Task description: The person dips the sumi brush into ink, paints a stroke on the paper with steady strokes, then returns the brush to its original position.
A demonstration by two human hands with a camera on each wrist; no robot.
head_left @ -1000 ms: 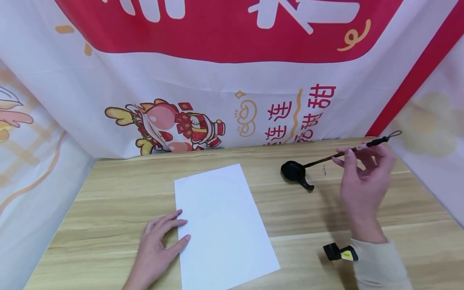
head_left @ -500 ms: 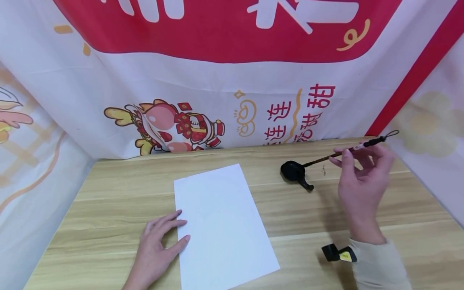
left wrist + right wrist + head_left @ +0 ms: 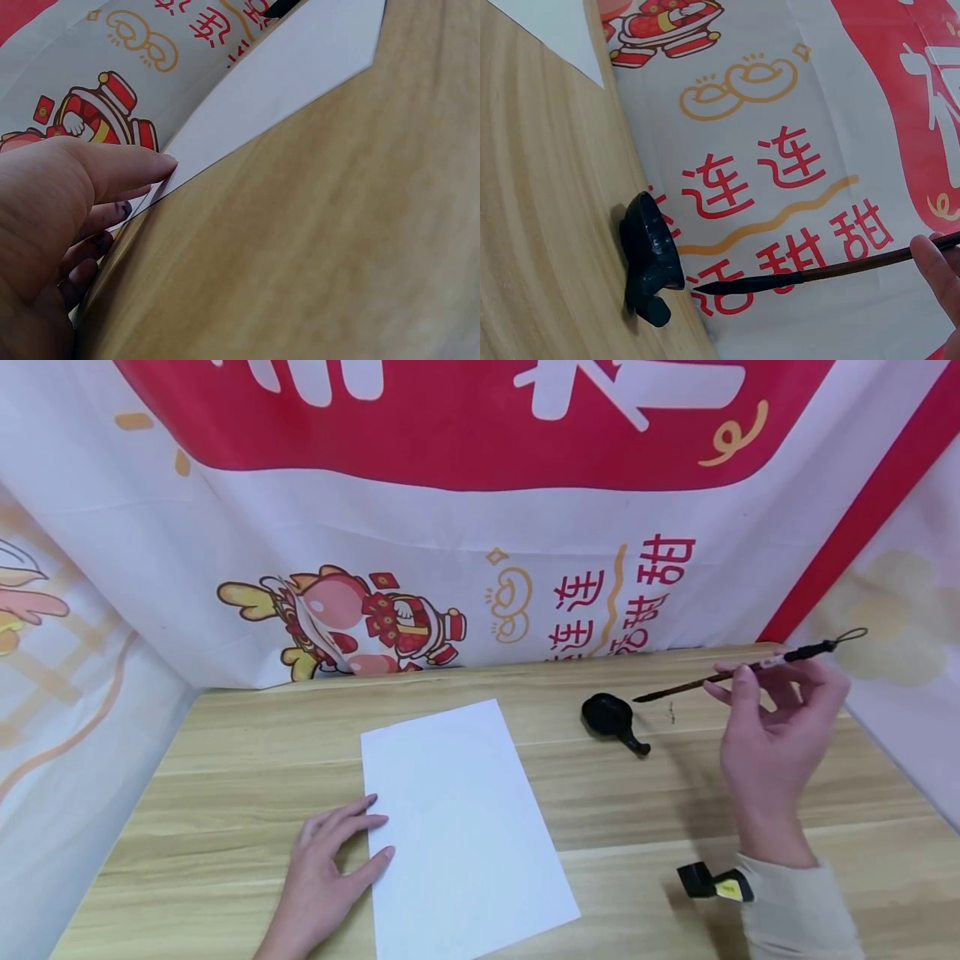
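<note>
My right hand (image 3: 780,735) pinches a writing brush (image 3: 693,683) by its shaft, with the hanging loop at its far end pointing up and right. The brush's dark, pointed tip stands just right of a small black ink dish (image 3: 607,716) with a curved handle, apart from it. In the right wrist view the black bristles (image 3: 742,285) taper to a point beside the dish (image 3: 652,255). A blank white sheet of paper (image 3: 457,827) lies on the table. On its left edge rest the fingertips of my left hand (image 3: 322,868), and dark stains mark some fingers (image 3: 97,241).
The wooden table (image 3: 247,777) is bounded at the back by a printed cloth (image 3: 450,543) in white and red, with more cloth at both sides. A small dark mark (image 3: 672,713) lies right of the dish. A black device (image 3: 712,882) sits at my right wrist.
My right hand has moved right, drawing the brush tip out of the ink dish. The left hand and the paper have stayed in place.
</note>
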